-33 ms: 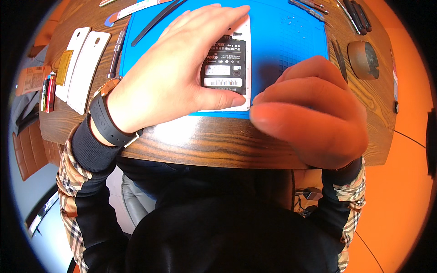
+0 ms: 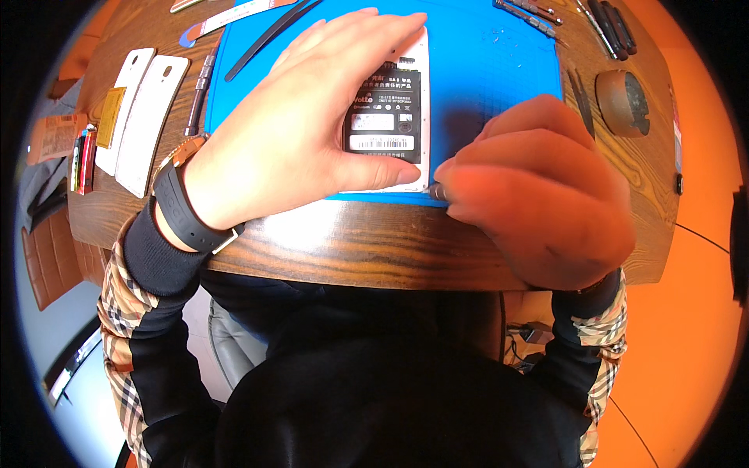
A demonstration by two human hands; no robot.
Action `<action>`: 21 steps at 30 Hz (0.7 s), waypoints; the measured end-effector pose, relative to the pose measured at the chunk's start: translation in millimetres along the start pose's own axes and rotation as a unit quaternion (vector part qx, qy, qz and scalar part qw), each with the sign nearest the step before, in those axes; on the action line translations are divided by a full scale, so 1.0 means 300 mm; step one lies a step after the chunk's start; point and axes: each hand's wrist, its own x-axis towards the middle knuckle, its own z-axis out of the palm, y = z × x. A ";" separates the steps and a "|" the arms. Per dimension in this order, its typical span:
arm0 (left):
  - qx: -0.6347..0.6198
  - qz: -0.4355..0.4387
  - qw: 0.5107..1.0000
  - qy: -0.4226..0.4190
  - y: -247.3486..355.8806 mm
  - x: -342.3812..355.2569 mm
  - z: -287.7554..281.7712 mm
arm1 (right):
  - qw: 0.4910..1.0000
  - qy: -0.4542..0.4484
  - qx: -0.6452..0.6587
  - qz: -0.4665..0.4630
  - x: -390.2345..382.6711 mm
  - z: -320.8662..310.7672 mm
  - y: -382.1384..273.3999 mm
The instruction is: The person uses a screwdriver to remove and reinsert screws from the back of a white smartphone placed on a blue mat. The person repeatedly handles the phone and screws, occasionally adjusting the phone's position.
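A white smartphone (image 2: pixel 425 117) with its back off lies on a blue work mat (image 2: pixel 468 47), showing a black battery (image 2: pixel 390 101) with white labels. My left hand (image 2: pixel 304 117) lies across it, thumb along the near edge and fingers at the far end, holding it down. The hand covers the phone's left side. Just off the near right corner, my right hand (image 2: pixel 538 195) is closed around a small screwdriver (image 2: pixel 438 191). Only its grey tip end shows; the rest is hidden in the fist.
To the left lie two white phone back covers (image 2: pixel 148 125), a screwdriver (image 2: pixel 201 90) and a red lighter (image 2: pixel 87 160). A black strip (image 2: pixel 269 39) crosses the mat's far left. Beyond the right hand are more screwdrivers (image 2: pixel 530 15), tweezers (image 2: pixel 581 101) and a round brown container (image 2: pixel 622 104).
My right hand has shifted slightly, its fingertips drawing back from the phone's corner, and the screwdriver's end now shows between them. My left hand and the phone stay almost where they were.
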 end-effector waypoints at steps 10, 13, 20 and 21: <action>-0.077 -0.061 0.993 0.072 -0.004 -0.012 0.031 | 0.928 0.358 0.048 0.097 -0.097 -0.054 0.084; -0.018 -0.061 0.996 0.063 0.018 0.007 0.026 | 0.917 0.383 0.018 0.112 -0.129 -0.104 0.127; -0.047 -0.068 0.994 0.073 0.043 0.029 0.042 | 0.920 0.378 0.009 0.101 -0.137 -0.148 0.146; -0.052 -0.074 0.994 0.069 0.044 0.029 0.042 | 0.921 0.377 0.008 0.098 -0.131 -0.149 0.146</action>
